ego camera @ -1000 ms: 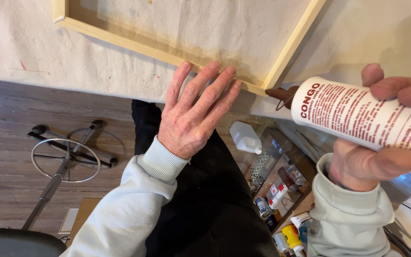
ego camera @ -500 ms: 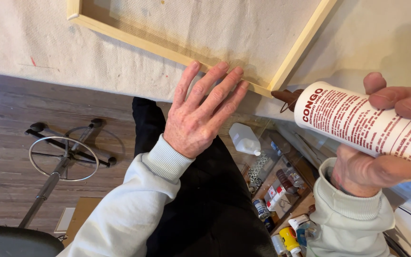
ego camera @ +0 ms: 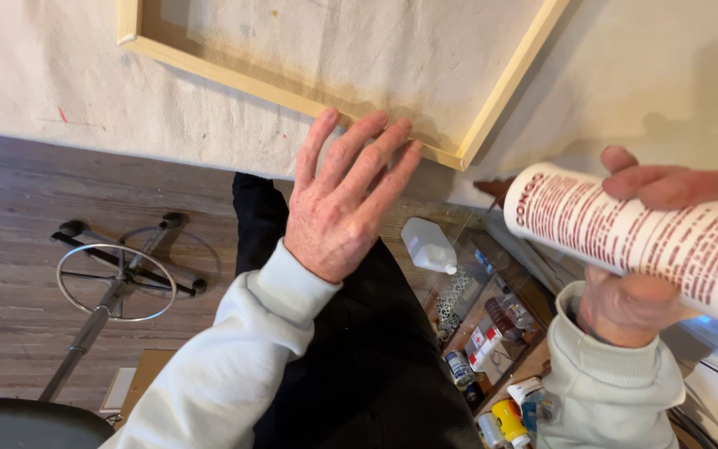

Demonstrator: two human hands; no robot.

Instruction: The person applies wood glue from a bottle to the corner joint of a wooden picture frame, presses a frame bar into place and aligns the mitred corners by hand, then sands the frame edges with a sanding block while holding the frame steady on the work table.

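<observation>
Change since one second ago: the left hand (ego camera: 344, 204) is now seen lower and more to the centre of the frame, and the wooden frame (ego camera: 492, 100) is shown more fully in the upper part; the view has been shifted a little.
Meaning of the change: it is judged that the frame corner is being steadied, and the glue is not yet applied.
Left hand: it is held flat and fully open, the fingers (ego camera: 376, 154) spread; the fingertips are laid on the lower bar of the wooden frame near its corner. Nothing is gripped by it.
Right hand: the right hand (ego camera: 637, 249) is closed around a white glue bottle (ego camera: 633, 229) with red print, at the right edge of the frame; the thumb is under it and the fingers are over it.
Glue bottle: it is held almost horizontal, with its dark brown nozzle (ego camera: 492, 189) pointed to the left, near the frame corner but apart from it.
Counter: the counter (ego camera: 85, 75) is covered by a pale canvas cloth, and the wooden frame lies on it.
Containers: a shelf (ego camera: 492, 341) below, at the lower right, is filled with small jars, tins and tubes; a white plastic bottle (ego camera: 427, 245) lies just above them. Their contents cannot be told.
Floor: a stool base with a metal ring (ego camera: 114, 283) stands at the left.
</observation>
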